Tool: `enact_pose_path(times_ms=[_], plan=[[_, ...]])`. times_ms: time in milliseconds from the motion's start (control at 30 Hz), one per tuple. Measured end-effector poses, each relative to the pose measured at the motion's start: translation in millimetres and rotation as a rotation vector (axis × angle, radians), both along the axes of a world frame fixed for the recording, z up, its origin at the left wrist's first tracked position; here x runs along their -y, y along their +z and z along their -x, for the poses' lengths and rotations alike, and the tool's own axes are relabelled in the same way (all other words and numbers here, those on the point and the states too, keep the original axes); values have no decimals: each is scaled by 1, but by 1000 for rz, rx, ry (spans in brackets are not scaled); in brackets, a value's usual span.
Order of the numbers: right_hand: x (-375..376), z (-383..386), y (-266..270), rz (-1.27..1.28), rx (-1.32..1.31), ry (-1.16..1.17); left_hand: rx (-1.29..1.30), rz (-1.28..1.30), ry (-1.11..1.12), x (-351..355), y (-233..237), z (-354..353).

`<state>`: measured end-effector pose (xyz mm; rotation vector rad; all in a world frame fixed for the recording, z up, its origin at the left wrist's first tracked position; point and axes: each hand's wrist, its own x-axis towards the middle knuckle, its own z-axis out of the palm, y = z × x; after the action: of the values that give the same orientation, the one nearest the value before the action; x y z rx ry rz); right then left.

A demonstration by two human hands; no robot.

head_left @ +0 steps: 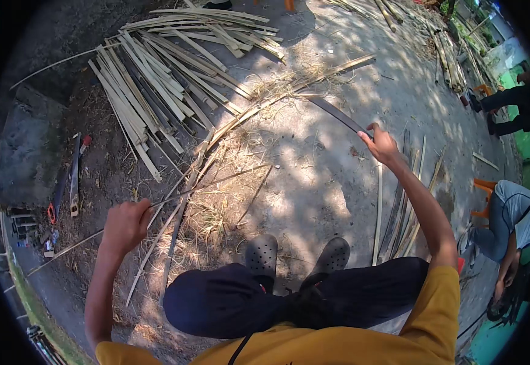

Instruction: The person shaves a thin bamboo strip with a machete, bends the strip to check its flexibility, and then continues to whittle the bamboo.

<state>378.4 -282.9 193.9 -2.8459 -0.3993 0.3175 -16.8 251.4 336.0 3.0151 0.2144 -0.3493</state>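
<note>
My left hand point(128, 226) is closed in a fist around a thin bamboo strip point(222, 179). The strip slants across in front of me, one end over the shavings and the other running out to the lower left. My right hand point(382, 146) grips one end of a long, dark, flat machete point(338, 115). Its blade points away to the upper left, apart from the strip in my left hand. How my fingers wrap the handle is partly hidden. Longer bamboo strips point(240, 117) lie on the ground between my hands, among curly shavings point(210, 219).
A big pile of split bamboo point(149, 85) lies at the upper left. Handsaws point(75, 182) rest at the left. More strips point(402, 207) lie beside my right leg. A person point(514, 213) bends over at the right near an orange chair point(484, 193); another person point(514, 106) stands behind.
</note>
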Motion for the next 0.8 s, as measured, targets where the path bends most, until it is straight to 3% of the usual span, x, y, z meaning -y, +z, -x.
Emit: enact_pose_path(times_ms=[100, 267, 433, 500, 667, 800], plan=[[8, 25, 6, 63, 22, 62, 117, -51, -37, 0, 34, -57], [25, 72, -24, 58, -16, 1, 228, -35, -202, 1, 50, -141], [26, 127, -56, -9, -24, -150, 190, 153, -158, 8, -15, -181], [26, 144, -82, -26, -110, -226, 149, 465, -79, 14, -53, -188], [12, 177, -131, -123, -10, -279, 203, 619, -39, 48, -124, -192], [13, 177, -151, -287, -150, -289, 276, 581, -56, 69, -118, -187]])
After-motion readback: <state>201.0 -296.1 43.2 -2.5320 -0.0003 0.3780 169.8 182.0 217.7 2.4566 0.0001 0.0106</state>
